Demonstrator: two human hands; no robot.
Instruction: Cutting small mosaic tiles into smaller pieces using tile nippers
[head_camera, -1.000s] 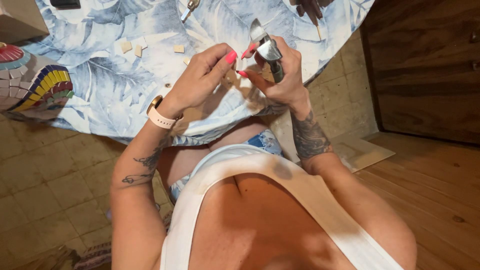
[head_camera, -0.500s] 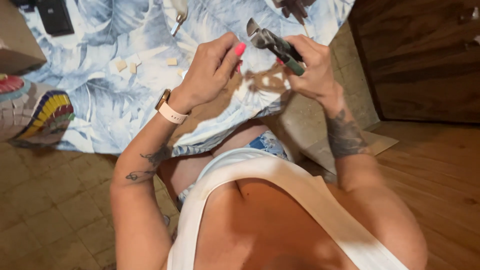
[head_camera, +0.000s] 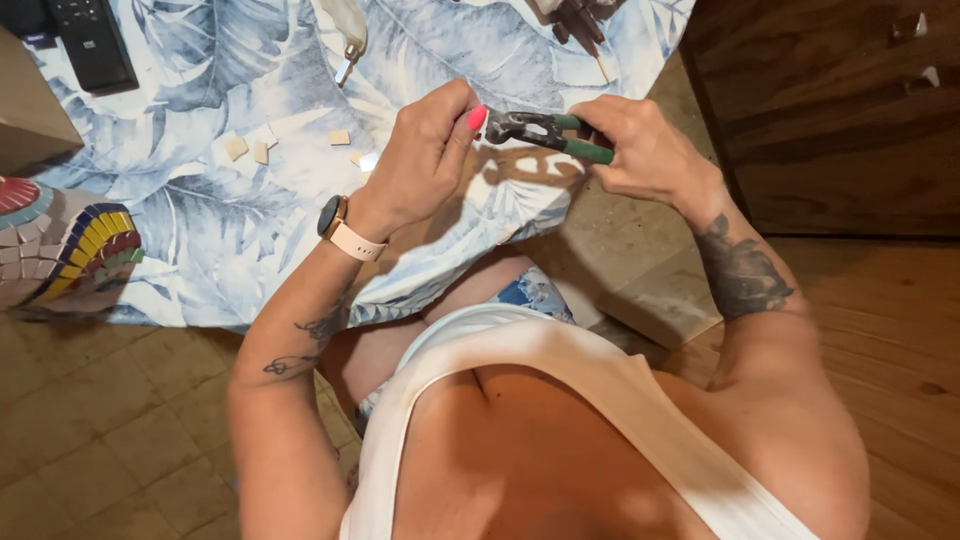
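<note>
Green-handled nippers (right hand)

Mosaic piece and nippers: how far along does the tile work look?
Done: one end of the mosaic piece is covered in coloured tiles, and cut tile bits lie on the leaf-print cloth. In hand: right hand holds the green-handled tile nippers; left hand is at their metal head, and any tile there is hidden. Left: how much of the mosaic piece remains bare cannot be told.
</note>
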